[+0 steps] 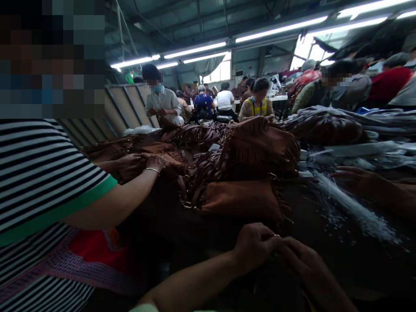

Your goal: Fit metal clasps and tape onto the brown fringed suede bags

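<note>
My left hand (255,245) and my right hand (302,258) meet fingertip to fingertip near the front edge of the dark table. Both are closed in a pinch on a small shiny metal piece (277,236), mostly hidden by the fingers, so its exact kind is unclear. Just beyond them lies a brown fringed bag (240,199) with metal hardware on its strap. Behind that bag, a larger brown fringed bag (263,141) rests on a heap of brown straps (208,162).
At my left, a co-worker in a striped top (48,173) handles brown pieces with both hands. A spread bundle of thin clear plastic strands (357,208) lies to the right, below stacked material (344,123). Several people sit or stand farther back under strip lights.
</note>
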Available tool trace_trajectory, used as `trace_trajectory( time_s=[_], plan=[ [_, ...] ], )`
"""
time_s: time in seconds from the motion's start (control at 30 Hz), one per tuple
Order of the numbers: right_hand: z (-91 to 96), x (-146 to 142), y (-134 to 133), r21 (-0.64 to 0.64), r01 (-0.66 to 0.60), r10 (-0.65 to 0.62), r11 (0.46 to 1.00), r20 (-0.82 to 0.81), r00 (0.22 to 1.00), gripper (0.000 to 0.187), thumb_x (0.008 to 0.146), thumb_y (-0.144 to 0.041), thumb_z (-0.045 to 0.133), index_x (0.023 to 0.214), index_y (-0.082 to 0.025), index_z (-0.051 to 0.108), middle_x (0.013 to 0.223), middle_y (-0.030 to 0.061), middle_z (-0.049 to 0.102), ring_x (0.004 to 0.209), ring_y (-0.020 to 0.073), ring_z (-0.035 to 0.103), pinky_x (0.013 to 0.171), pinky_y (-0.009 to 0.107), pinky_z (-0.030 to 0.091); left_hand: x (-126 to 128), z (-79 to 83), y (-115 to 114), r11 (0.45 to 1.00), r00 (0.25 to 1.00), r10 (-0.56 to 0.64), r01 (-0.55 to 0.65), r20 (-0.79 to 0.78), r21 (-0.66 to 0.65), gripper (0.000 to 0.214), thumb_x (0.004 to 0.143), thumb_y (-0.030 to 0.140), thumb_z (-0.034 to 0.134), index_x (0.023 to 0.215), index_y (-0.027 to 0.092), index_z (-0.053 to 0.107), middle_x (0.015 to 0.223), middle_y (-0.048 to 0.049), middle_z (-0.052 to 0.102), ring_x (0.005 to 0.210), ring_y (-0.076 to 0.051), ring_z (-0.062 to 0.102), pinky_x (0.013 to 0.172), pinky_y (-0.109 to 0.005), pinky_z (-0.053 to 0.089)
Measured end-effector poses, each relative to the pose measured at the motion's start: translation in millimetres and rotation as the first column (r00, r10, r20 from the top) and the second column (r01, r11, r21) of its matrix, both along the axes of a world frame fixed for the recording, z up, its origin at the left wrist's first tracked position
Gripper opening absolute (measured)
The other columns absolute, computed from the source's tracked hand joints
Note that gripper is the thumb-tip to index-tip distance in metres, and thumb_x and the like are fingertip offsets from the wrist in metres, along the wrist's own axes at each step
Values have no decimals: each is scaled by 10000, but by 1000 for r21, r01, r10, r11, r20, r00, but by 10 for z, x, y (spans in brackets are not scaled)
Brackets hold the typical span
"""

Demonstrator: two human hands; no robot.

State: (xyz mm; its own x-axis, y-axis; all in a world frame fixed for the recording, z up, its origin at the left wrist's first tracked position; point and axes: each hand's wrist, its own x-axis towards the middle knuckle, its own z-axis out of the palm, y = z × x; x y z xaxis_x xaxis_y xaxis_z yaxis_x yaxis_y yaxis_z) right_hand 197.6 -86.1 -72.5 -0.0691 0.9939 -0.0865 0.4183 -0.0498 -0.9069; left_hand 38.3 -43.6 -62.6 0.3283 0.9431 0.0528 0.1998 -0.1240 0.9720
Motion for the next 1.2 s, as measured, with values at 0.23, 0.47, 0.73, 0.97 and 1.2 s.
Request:
trace_trajectory(
  time_s=[0.23, 0.47, 0.73, 0.97, 1.2],
  plan=[
    [-149, -27, 19, 400, 48, -149, 915, 225, 963, 302, 885, -397, 546, 1130, -238, 621, 1087, 51, 667, 989, 184, 640, 860, 271, 506, -54, -37, 162, 912, 970, 8, 93, 244, -401, 437, 709, 512, 655, 741, 79, 701, 548, -7, 560, 482, -86, 454, 486, -211, 328],
    [-127, -40, -3, 505, 23, -207, 863, 311, 928, 310, 921, -341, 512, 1185, -203, 595, 1085, 75, 655, 978, 179, 644, 830, 266, 524, -70, -2, 164, 863, 956, -73, 203, 284, -463, 499, 708, 569, 637, 779, 80, 706, 590, -37, 607, 497, -101, 493, 502, -218, 373],
    [-161, 30, -72, 474, 34, -181, 880, 267, 947, 265, 922, -333, 522, 1149, -220, 602, 1035, 56, 643, 917, 159, 645, 779, 247, 523, 44, -63, 124, 899, 967, -126, 205, 219, -386, 410, 754, 474, 636, 936, 109, 680, 728, -42, 650, 513, -96, 518, 514, -222, 412],
    [-201, 46, -169, 437, 73, -185, 896, 220, 958, 269, 975, -325, 396, 1005, -206, 636, 903, 50, 659, 811, 148, 651, 706, 244, 532, 114, -104, -5, 978, 992, -113, 122, 58, -172, 266, 792, 387, 607, 808, 132, 679, 689, -24, 640, 611, -126, 561, 545, -210, 412],
    [-354, 135, -206, 566, -54, -224, 822, 410, 884, 263, 912, -210, 476, 1149, -190, 590, 970, 84, 670, 858, 185, 656, 759, 306, 542, 225, -265, 80, 858, 986, -106, 154, 126, -491, 447, 647, 552, 694, 687, 123, 575, 529, 25, 529, 385, -67, 427, 418, -198, 304]
  ],
)
